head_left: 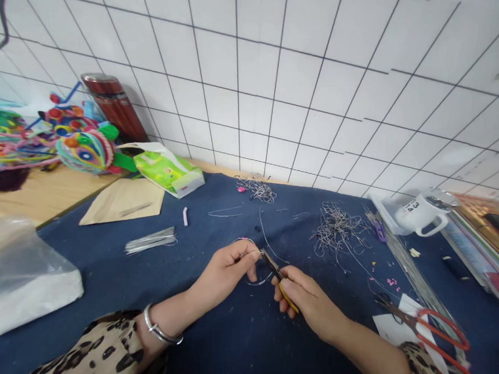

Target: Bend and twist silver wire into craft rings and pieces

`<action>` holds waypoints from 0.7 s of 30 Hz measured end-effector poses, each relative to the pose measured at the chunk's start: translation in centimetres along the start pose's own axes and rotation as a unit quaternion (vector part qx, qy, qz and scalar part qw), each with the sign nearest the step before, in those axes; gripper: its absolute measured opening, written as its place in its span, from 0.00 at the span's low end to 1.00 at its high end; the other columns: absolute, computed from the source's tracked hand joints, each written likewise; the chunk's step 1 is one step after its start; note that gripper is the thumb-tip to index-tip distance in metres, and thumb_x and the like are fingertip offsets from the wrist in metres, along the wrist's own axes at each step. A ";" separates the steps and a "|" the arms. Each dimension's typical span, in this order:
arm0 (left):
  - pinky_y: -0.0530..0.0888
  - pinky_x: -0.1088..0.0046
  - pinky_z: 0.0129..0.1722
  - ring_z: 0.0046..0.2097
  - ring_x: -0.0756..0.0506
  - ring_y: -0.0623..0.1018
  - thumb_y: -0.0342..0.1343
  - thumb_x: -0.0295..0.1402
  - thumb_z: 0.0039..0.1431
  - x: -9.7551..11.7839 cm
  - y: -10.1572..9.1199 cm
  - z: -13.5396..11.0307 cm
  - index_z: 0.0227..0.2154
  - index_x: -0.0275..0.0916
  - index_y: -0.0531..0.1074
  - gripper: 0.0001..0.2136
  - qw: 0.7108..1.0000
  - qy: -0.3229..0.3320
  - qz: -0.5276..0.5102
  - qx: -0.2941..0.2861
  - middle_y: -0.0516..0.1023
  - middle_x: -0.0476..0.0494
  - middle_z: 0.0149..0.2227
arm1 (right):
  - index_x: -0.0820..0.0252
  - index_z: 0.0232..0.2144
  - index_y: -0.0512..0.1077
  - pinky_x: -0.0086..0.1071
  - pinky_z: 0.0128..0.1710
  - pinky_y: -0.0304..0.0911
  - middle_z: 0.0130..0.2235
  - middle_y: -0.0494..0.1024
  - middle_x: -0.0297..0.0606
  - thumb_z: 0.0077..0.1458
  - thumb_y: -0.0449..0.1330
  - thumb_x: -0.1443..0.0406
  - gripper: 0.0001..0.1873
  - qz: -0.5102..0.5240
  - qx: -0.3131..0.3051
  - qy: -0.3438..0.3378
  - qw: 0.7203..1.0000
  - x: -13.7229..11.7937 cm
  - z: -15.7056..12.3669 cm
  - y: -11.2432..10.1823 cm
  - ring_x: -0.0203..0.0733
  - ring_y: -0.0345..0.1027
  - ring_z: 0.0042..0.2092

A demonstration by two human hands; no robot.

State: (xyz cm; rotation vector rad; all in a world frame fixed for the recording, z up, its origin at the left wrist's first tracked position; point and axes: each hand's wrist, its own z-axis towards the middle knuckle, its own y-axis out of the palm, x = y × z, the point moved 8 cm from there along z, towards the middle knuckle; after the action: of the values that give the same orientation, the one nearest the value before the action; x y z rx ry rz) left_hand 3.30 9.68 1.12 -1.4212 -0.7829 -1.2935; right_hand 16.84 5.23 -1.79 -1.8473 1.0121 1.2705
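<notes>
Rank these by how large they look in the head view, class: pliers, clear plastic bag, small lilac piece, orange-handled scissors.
1. Clear plastic bag
2. Orange-handled scissors
3. Pliers, partly covered by the right hand
4. Small lilac piece

A white wall (258, 65) with dark lines backs a wooden tabletop (54, 190).

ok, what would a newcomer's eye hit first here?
Probably the colourful craft pile at the far left, in front of the red flask. Next, the big orange-handled scissors at lower right, lying partly over white paper. Then the centre: the left hand pinches a thin wire loop, and the right hand holds pliers with their tips at the left fingertips.
</notes>
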 end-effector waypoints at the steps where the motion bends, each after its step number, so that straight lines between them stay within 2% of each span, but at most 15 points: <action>1: 0.65 0.73 0.35 0.29 0.49 0.70 0.46 0.37 0.60 0.0 0.0 0.0 0.22 0.38 0.67 0.14 1.000 -0.001 -0.002 -0.002 0.72 0.49 0.21 | 0.60 0.37 0.63 0.25 0.25 0.57 0.32 0.68 0.35 0.59 0.46 0.58 0.13 -0.006 0.002 0.002 1.000 0.0 0.0 -0.1 0.32 0.62 0.29; 5: 0.65 0.72 0.35 0.27 0.49 0.70 0.45 0.37 0.60 -0.4 0.1 0.1 0.23 0.38 0.66 0.13 1.000 -0.013 -0.013 -0.014 0.72 0.50 0.19 | 0.60 0.36 0.62 0.25 0.25 0.55 0.31 0.67 0.34 0.60 0.45 0.59 0.12 -0.047 0.013 -0.004 0.999 -0.6 -0.2 -0.5 0.31 0.60 0.27; 8: 0.66 0.72 0.35 0.27 0.49 0.71 0.46 0.37 0.60 -0.8 0.2 0.2 0.25 0.38 0.68 0.12 0.999 -0.028 -0.033 -0.019 0.73 0.50 0.19 | 0.59 0.34 0.63 0.27 0.27 0.55 0.30 0.67 0.32 0.61 0.44 0.60 0.12 -0.121 0.041 -0.030 0.991 -1.4 -0.4 -1.0 0.31 0.59 0.27; 12: 0.67 0.71 0.35 0.26 0.49 0.72 0.48 0.37 0.59 -1.2 0.2 0.4 0.32 0.38 0.71 0.10 0.997 -0.046 -0.058 -0.023 0.73 0.50 0.18 | 0.58 0.34 0.64 0.29 0.29 0.53 0.28 0.66 0.31 0.61 0.44 0.61 0.11 -0.238 0.079 -0.058 0.966 -2.3 -0.7 -1.5 0.34 0.59 0.29; 14: 0.68 0.71 0.35 0.26 0.49 0.72 0.49 0.37 0.59 -1.3 0.2 0.4 0.32 0.37 0.71 0.10 0.996 -0.052 -0.070 -0.026 0.73 0.50 0.18 | 0.58 0.34 0.64 0.29 0.30 0.53 0.29 0.67 0.32 0.60 0.44 0.62 0.11 -0.283 0.091 -0.071 0.952 -2.7 -0.7 -1.7 0.35 0.60 0.30; 17: 0.68 0.71 0.34 0.25 0.49 0.73 0.50 0.38 0.58 -1.5 0.2 0.5 0.30 0.38 0.70 0.09 0.991 -0.067 -0.111 -0.032 0.73 0.51 0.18 | 0.58 0.36 0.64 0.30 0.32 0.53 0.32 0.68 0.34 0.60 0.44 0.63 0.10 -0.316 0.090 -0.093 0.940 -3.1 -0.6 -1.7 0.36 0.61 0.32; 21: 0.68 0.70 0.34 0.24 0.49 0.73 0.51 0.37 0.57 -1.8 0.3 0.5 0.30 0.37 0.72 0.10 0.977 -0.098 -0.182 -0.052 0.73 0.50 0.18 | 0.58 0.38 0.64 0.30 0.33 0.54 0.32 0.68 0.34 0.60 0.44 0.64 0.11 -0.323 0.064 -0.103 0.939 -3.1 -0.2 -1.7 0.36 0.61 0.33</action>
State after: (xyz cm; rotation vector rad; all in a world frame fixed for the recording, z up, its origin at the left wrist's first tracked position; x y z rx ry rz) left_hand 3.34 10.31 -0.60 -1.5539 -1.1642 -1.5021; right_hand 17.68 6.56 1.31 -1.6954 0.3115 0.9379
